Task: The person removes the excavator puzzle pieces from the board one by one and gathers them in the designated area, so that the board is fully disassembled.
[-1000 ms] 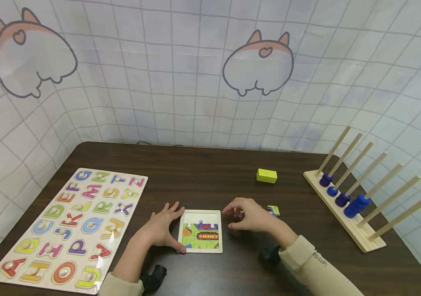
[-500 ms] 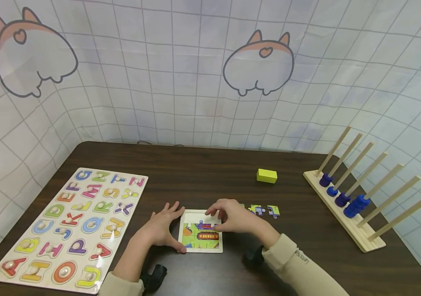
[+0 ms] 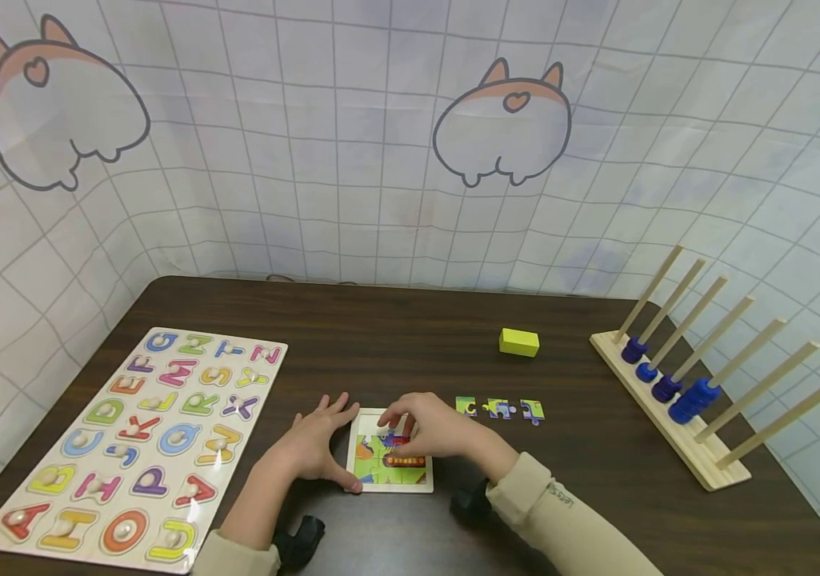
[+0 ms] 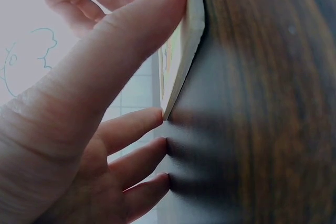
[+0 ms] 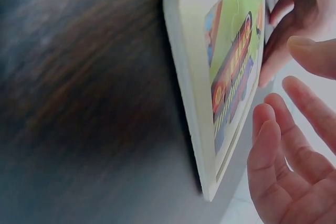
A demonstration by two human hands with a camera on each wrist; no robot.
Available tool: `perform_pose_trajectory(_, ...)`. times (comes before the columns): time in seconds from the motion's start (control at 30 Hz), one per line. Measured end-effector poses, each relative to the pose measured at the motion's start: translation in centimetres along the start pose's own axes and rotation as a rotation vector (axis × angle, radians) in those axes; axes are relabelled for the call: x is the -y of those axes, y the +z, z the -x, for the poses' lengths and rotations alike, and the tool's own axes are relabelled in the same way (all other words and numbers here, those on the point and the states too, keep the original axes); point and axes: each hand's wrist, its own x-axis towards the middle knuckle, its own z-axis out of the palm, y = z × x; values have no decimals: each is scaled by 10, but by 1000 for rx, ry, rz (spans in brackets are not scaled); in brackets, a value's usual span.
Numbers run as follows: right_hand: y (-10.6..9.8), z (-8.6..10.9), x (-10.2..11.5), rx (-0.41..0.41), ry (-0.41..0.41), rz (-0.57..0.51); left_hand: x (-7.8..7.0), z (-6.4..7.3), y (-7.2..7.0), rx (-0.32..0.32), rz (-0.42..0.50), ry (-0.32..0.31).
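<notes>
A small square jigsaw puzzle in a pale frame [image 3: 408,490] lies in front of the person. Joined pieces with a red-and-yellow tracked vehicle on green fill its lower part; a white strip shows along the top. The left hand [image 3: 312,444] is spread at the frame's left side, thumb [image 4: 163,3] on the near corner and a fingertip at the far corner. Over the puzzle hovers the right hand [image 3: 438,430], fingers loosely bent and thumb apart, nothing between them in the right wrist view. Three loose jigsaw pieces [image 3: 500,409] lie in a row to the right.
A wooden alphabet peg board [image 3: 110,436] lies at the left. Behind the loose pieces sits a yellow block [image 3: 519,342]. At the right stands a wooden peg rack [image 3: 730,478] with blue and purple rings on several pegs. A patterned cloth hangs behind the table.
The right hand has moved left from beside the frame to over the puzzle, uncovering the loose pieces. The left hand has stayed at the frame.
</notes>
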Motion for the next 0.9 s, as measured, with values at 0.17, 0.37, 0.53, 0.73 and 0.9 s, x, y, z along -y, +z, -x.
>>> perform_pose_trajectory(0.17, 3, -4, 2, 12, 36, -5, 0, 0, 0, 2, -4, -6)
perform_pose_trajectory(0.37, 6, -9, 4, 23, 56, 7, 0, 0, 0, 8, -4, -8)
perform_pose_trajectory(0.53, 9, -13, 6, 26, 60, 40, 1, -1, 0, 10, -2, -8)
perform_pose_trajectory(0.73, 11, -17, 10, 23, 88, 87, 3, -2, 1, 7, 3, -8)
perform_pose_trajectory(0.9, 14, -21, 11, 25, 123, 147, 3, -1, 1, 5, 1, 0)
